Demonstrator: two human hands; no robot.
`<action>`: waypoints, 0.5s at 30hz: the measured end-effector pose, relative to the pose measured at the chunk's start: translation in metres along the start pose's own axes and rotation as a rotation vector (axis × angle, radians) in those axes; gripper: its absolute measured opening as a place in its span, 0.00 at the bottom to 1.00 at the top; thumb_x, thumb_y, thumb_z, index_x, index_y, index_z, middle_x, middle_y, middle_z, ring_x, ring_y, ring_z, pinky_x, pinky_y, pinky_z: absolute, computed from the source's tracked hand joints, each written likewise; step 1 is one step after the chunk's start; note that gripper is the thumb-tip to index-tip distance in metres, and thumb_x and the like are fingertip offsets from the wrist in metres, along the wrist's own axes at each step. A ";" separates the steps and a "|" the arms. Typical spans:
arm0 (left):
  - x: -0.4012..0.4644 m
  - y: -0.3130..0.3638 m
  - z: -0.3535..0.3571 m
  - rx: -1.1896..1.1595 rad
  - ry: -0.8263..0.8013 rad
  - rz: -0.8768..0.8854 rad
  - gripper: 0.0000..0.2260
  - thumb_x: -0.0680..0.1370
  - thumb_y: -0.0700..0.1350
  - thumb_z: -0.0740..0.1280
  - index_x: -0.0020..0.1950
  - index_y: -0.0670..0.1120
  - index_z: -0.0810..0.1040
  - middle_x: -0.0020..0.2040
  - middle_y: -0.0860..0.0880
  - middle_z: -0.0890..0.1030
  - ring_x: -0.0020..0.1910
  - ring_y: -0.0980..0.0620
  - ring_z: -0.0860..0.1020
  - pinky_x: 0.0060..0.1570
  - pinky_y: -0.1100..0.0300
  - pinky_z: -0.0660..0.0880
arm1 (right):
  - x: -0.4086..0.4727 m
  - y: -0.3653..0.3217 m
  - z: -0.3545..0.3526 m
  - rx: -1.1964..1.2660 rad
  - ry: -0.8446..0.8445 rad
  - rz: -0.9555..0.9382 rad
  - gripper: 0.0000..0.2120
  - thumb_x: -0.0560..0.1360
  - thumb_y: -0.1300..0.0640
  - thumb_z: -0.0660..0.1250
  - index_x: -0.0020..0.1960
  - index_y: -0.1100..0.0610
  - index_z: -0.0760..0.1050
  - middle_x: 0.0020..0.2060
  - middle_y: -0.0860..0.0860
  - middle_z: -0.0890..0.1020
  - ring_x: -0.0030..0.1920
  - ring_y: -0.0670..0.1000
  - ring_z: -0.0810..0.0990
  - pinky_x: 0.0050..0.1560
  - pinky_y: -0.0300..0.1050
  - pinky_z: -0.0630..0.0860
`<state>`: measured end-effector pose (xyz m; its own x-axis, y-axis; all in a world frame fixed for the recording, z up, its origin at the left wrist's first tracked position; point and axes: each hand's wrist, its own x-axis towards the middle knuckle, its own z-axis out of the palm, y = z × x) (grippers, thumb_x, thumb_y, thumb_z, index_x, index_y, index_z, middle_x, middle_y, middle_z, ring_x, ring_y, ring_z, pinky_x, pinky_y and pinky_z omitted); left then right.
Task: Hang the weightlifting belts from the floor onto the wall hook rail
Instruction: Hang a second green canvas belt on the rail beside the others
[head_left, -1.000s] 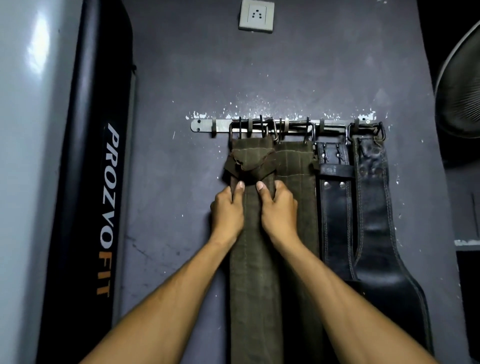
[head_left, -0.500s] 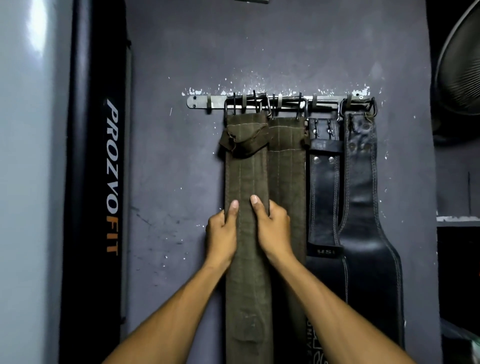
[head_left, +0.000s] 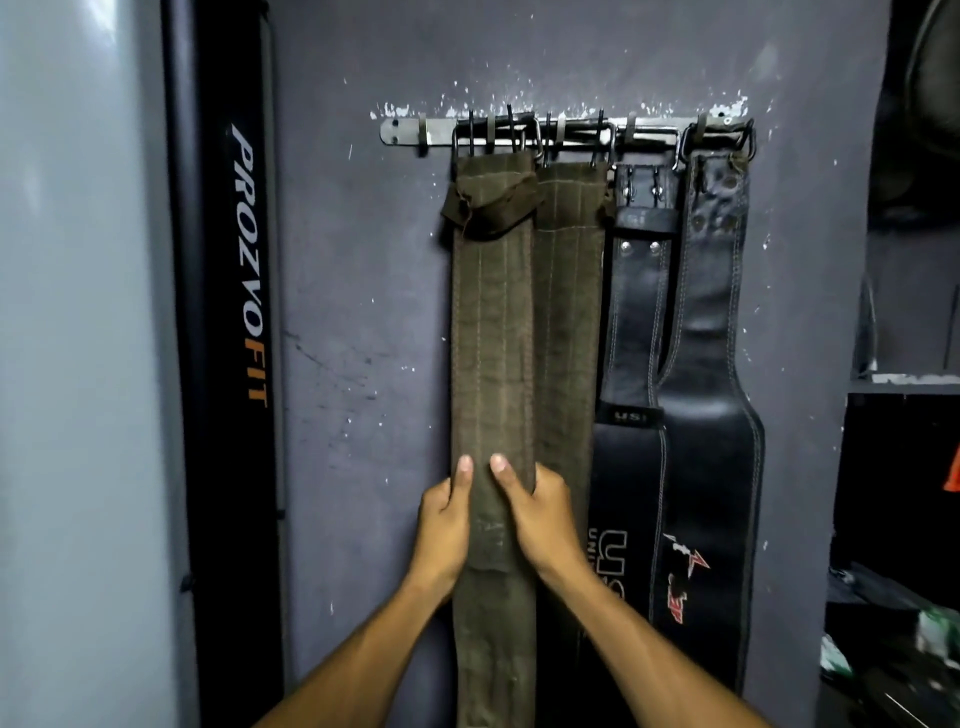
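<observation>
A metal hook rail (head_left: 405, 131) is fixed high on the grey wall. Several belts hang from it side by side: an olive canvas belt (head_left: 491, 332) at the left, a second olive belt (head_left: 569, 312) beside it, then a black leather belt (head_left: 636, 322) and a wider black leather belt (head_left: 706, 415) at the right. My left hand (head_left: 444, 525) grips the left edge of the leftmost olive belt about halfway down. My right hand (head_left: 540, 514) grips its right edge, thumb on the front.
A tall black padded post marked PROZVOFIT (head_left: 228, 364) stands at the left against a pale panel (head_left: 78, 364). A dark shelf unit (head_left: 898, 519) with cluttered items sits at the right. A fan (head_left: 935, 104) shows at the upper right.
Both hands have slid down the leftmost olive belt, from just under its folded top end to about mid-length. The view has shifted lower.
</observation>
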<state>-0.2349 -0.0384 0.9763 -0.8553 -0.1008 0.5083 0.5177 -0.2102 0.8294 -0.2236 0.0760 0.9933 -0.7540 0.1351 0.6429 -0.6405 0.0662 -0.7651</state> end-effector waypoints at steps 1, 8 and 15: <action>-0.013 -0.009 -0.002 -0.002 0.021 -0.028 0.19 0.84 0.56 0.61 0.53 0.46 0.87 0.49 0.45 0.89 0.52 0.47 0.88 0.48 0.61 0.83 | -0.013 0.010 -0.001 -0.059 0.015 0.006 0.09 0.79 0.43 0.70 0.47 0.45 0.87 0.46 0.41 0.90 0.50 0.40 0.88 0.56 0.46 0.85; -0.071 0.016 0.009 -0.018 0.079 -0.062 0.18 0.85 0.54 0.60 0.48 0.55 0.89 0.48 0.51 0.89 0.50 0.54 0.87 0.45 0.69 0.80 | -0.050 -0.002 -0.018 0.030 -0.066 0.080 0.17 0.75 0.38 0.71 0.55 0.49 0.87 0.50 0.44 0.90 0.54 0.44 0.88 0.57 0.43 0.83; -0.154 -0.009 0.008 0.087 0.162 -0.222 0.19 0.85 0.55 0.60 0.48 0.49 0.88 0.48 0.49 0.89 0.49 0.55 0.87 0.45 0.66 0.81 | -0.124 0.015 -0.044 -0.204 -0.049 0.102 0.23 0.77 0.37 0.65 0.53 0.55 0.87 0.46 0.47 0.90 0.50 0.44 0.88 0.52 0.43 0.83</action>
<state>-0.1073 -0.0128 0.8927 -0.9368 -0.2173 0.2744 0.3116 -0.1606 0.9366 -0.1332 0.1035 0.9006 -0.8224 0.1036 0.5594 -0.5220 0.2535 -0.8144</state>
